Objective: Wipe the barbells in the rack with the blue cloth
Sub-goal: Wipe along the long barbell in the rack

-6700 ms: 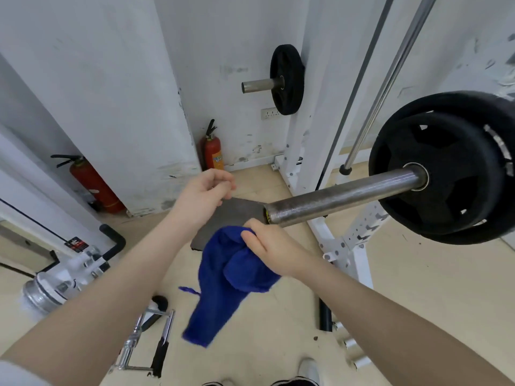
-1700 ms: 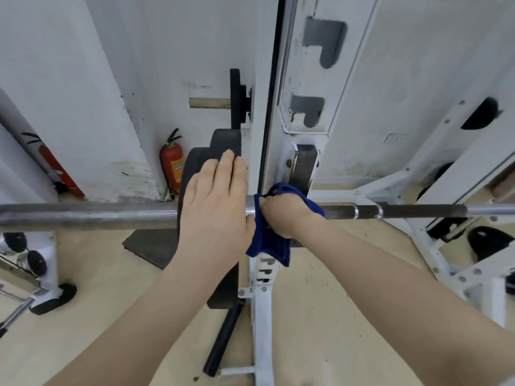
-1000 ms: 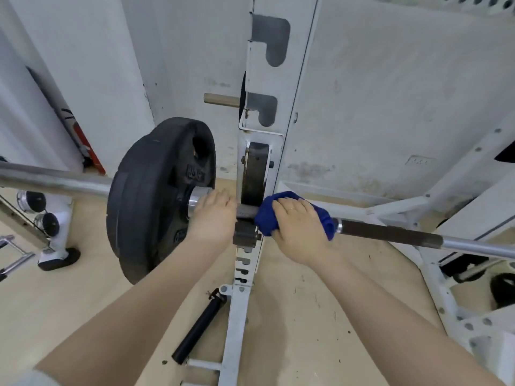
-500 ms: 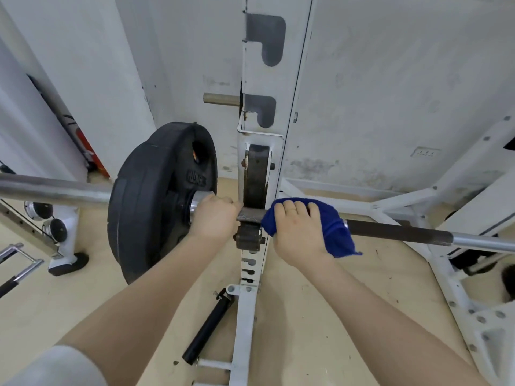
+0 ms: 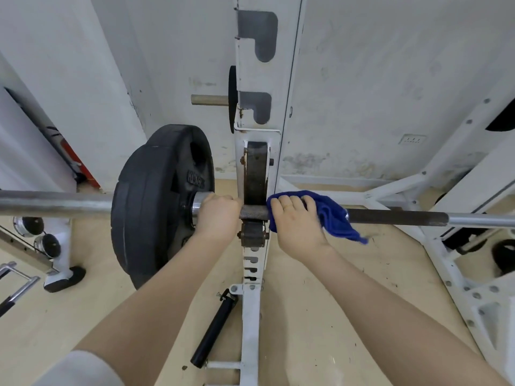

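One view only, head camera. Landmark: white rack upright (image 5: 252,274), with the bar (image 5: 395,217) lying across its hook.

Right hand (image 5: 296,221) sits just right of the upright, fingers curled over the cloth (image 5: 334,215) and closed on it, pressing it round the bar. Cloth is bunched; a loose corner hangs below the bar, further right of the upright. Left hand (image 5: 217,215) is just left of the upright, wrapped shut around the bar between the upright and the plate (image 5: 156,201). It looks like a steadying grip, no cloth under it.

Progress, judged only from layout: cloth is at the inner end of the dark knurled stretch, right beside the hook. The knurl and the bright steel running away to the right of the upright appear not yet covered in this pass. Cleanliness of any section cannot be read from the surface, so done portions are unknown. Sleeve left of the plate shows no sign either way.

Left to do, probably: most of the shaft to the right, the far end out of view, and any other bars; a second short bar end (image 5: 209,99) shows behind the upright, higher up.
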Tool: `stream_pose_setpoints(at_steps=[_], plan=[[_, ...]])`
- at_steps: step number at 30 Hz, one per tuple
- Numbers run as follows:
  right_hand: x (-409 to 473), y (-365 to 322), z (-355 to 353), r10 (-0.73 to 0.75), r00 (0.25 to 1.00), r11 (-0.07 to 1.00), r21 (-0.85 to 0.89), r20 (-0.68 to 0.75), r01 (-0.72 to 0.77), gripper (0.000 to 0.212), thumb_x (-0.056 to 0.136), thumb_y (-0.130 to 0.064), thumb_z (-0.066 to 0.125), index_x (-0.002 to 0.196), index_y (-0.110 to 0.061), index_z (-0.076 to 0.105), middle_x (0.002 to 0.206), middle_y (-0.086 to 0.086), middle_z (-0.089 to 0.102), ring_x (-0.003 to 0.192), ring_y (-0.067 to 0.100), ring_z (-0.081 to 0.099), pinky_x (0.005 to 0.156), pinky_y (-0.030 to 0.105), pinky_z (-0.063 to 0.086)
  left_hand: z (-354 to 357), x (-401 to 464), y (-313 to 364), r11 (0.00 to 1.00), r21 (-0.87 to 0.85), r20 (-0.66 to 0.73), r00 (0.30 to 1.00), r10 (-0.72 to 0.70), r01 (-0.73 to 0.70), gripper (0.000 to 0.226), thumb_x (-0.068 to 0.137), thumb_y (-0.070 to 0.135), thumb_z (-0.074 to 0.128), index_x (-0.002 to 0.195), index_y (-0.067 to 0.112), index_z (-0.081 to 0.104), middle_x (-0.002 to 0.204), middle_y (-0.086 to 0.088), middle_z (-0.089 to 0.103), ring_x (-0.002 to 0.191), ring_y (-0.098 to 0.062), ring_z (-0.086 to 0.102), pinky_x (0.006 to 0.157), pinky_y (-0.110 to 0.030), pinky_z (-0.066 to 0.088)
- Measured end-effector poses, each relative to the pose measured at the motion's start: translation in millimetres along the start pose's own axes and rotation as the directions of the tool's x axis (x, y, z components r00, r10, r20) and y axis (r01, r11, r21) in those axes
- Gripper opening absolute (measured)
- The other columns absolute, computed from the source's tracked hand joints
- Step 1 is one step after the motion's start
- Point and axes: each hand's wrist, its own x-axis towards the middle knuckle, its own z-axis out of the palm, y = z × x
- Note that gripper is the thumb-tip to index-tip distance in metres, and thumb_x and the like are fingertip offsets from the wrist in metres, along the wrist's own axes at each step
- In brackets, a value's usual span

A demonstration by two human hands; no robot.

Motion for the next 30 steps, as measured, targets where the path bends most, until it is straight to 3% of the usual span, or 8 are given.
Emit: stream_pose_setpoints(at_steps=[2, 8, 14, 17, 19, 23, 27, 30], plan=[[-9.0, 25.7, 2.2, -0.003, 1.000, 1.000, -0.017, -0.005, 0.003, 0.042, 0.077, -0.008, 0.050, 0.119, -0.012, 0.050, 0.114, 0.006, 0.057, 0.104, 0.029, 0.052, 0.098, 0.039, 0.031, 0.0, -0.8, -0.7, 1.000, -0.016, 0.007, 1.000, 0.008, -0.007, 0.030, 0.087, -0.001, 0.045, 0.113, 0.009, 0.055, 0.108, -0.010, 0.062, 0.103, -0.027, 0.050, 0.078, -0.030, 0.034], [-27.5, 63.1, 18.7, 0.380, 0.917, 0.922, -0.032, -0.119, -0.386, 0.022, 0.060, -0.005, 0.056, 0.082, -0.006, 0.059, 0.079, 0.012, 0.062, 0.074, 0.033, 0.057, 0.079, 0.041, 0.027, -1.6, -1.9, 1.3, 0.997, -0.073, -0.006, 1.000, -0.023, 0.023, 0.030, 0.082, -0.009, 0.043, 0.103, 0.006, 0.057, 0.103, -0.011, 0.064, 0.100, -0.026, 0.053, 0.099, -0.032, 0.033], [-11.2, 9.0, 23.3, 0.100, 0.965, 0.995, 0.025, -0.243, -0.097, 0.048, 0.059, -0.011, 0.064, 0.107, -0.009, 0.063, 0.099, 0.007, 0.066, 0.090, 0.029, 0.061, 0.093, 0.043, 0.036, -1.2, -2.7, 2.9, 0.996, -0.088, 0.010, 0.999, -0.031, 0.032, 0.034, 0.083, -0.009, 0.045, 0.110, 0.007, 0.058, 0.106, -0.011, 0.064, 0.107, -0.029, 0.053, 0.106, -0.034, 0.030], [-25.2, 53.6, 23.0, 0.045, 0.964, 0.996, -0.059, -0.263, -0.063, 0.048, 0.065, -0.013, 0.043, 0.109, -0.010, 0.063, 0.098, 0.007, 0.066, 0.085, 0.030, 0.060, 0.082, 0.037, 0.030, 0.2, -2.7, -0.2, 0.989, -0.141, 0.001, 0.999, -0.041, 0.040, 0.029, 0.085, -0.002, 0.047, 0.108, 0.010, 0.060, 0.101, -0.011, 0.064, 0.100, -0.028, 0.051, 0.088, -0.035, 0.040], [-43.1, 91.3, 23.7, 0.181, 0.964, 0.976, -0.084, -0.197, -0.201, 0.046, 0.065, -0.010, 0.046, 0.107, -0.010, 0.063, 0.094, 0.008, 0.065, 0.085, 0.032, 0.058, 0.080, 0.037, 0.030, 0.6, -0.3, -1.8, 0.971, -0.227, 0.013, 0.997, -0.074, 0.075, 0.026, 0.088, 0.005, 0.048, 0.108, 0.012, 0.061, 0.097, -0.011, 0.064, 0.099, -0.028, 0.050, 0.080, -0.036, 0.043], [-50.8, 94.6, 25.6, 0.447, 0.884, 0.891, -0.017, -0.140, -0.453, 0.037, 0.060, -0.003, 0.062, 0.098, -0.007, 0.063, 0.095, 0.012, 0.065, 0.089, 0.035, 0.058, 0.085, 0.041, 0.027, -9.8, -7.2, 14.1, 0.949, -0.284, 0.006, 0.990, -0.140, 0.136, 0.026, 0.091, 0.015, 0.047, 0.115, 0.014, 0.058, 0.105, -0.008, 0.062, 0.103, -0.028, 0.051, 0.084, -0.038, 0.045], [-33.3, 40.4, 31.5, 0.244, 0.946, 0.969, 0.014, -0.214, -0.247, 0.046, 0.063, -0.012, 0.049, 0.106, -0.007, 0.065, 0.100, 0.011, 0.066, 0.092, 0.034, 0.061, 0.082, 0.041, 0.028, -29.2, -16.3, 48.2, 0.884, -0.467, -0.158, 0.987, -0.042, -0.037, 0.028, 0.093, 0.018, 0.046, 0.120, 0.014, 0.055, 0.117, -0.005, 0.058, 0.110, -0.022, 0.049, 0.091, -0.035, 0.045], [-36.1, 61.6, 33.7, 0.030, 0.965, 1.000, 0.003, -0.260, -0.030, 0.058, 0.060, -0.013, 0.068, 0.117, -0.008, 0.062, 0.111, 0.009, 0.066, 0.100, 0.031, 0.062, 0.091, 0.038, 0.028, -35.2, -8.2, 75.2, 0.804, -0.581, -0.109, 0.991, 0.076, -0.126, 0.033, 0.094, 0.013, 0.044, 0.126, 0.015, 0.051, 0.126, -0.003, 0.055, 0.115, -0.018, 0.051, 0.093, -0.025, 0.041]])
